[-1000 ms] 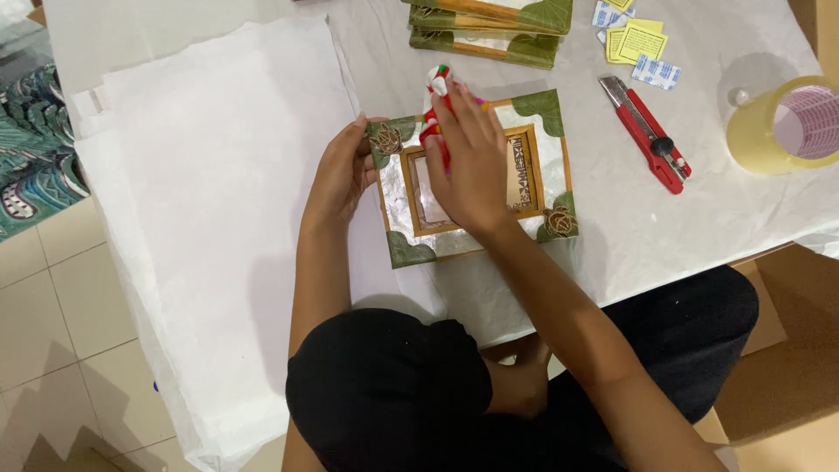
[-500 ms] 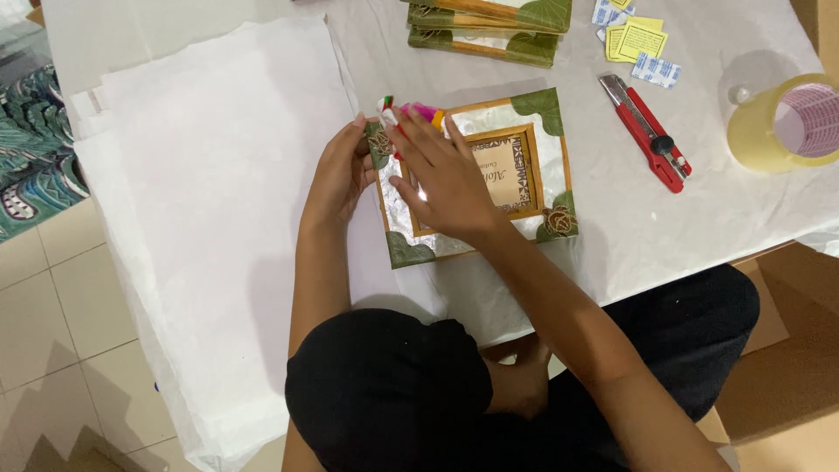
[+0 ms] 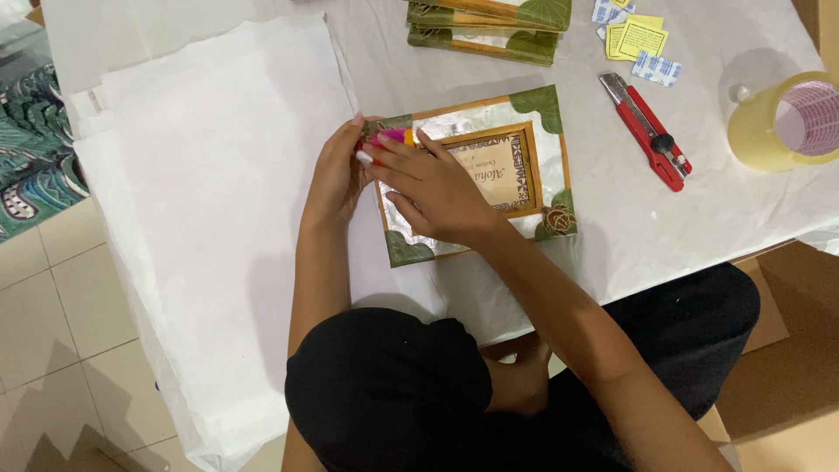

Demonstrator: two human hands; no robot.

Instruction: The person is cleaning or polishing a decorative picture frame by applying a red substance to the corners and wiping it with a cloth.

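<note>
A picture frame [image 3: 524, 109] with green leaf corners, a silvery border and a wooden inner frame lies flat on the white-covered table. My left hand [image 3: 336, 175] grips its upper-left corner from the left side. My right hand [image 3: 437, 188] lies over the frame's left half, fingers reaching to that same corner. They pinch a small pink and yellow piece [image 3: 393, 136] against the corner. What the piece is cannot be made out. A turtle ornament [image 3: 558, 218] sits on the frame's lower-right corner.
A stack of large white paper sheets [image 3: 210, 175] lies to the left. Behind the frame is a stack of similar frames [image 3: 489, 22]. To the right lie a red utility knife [image 3: 647, 131], a tape roll [image 3: 786, 122], yellow notes [image 3: 638, 37] and small blue-white packets [image 3: 655, 68]. Tiled floor lies at the left.
My right hand has slid left from the frame's top middle to its upper-left corner, carrying the small pink piece. My left hand stays at that corner.
</note>
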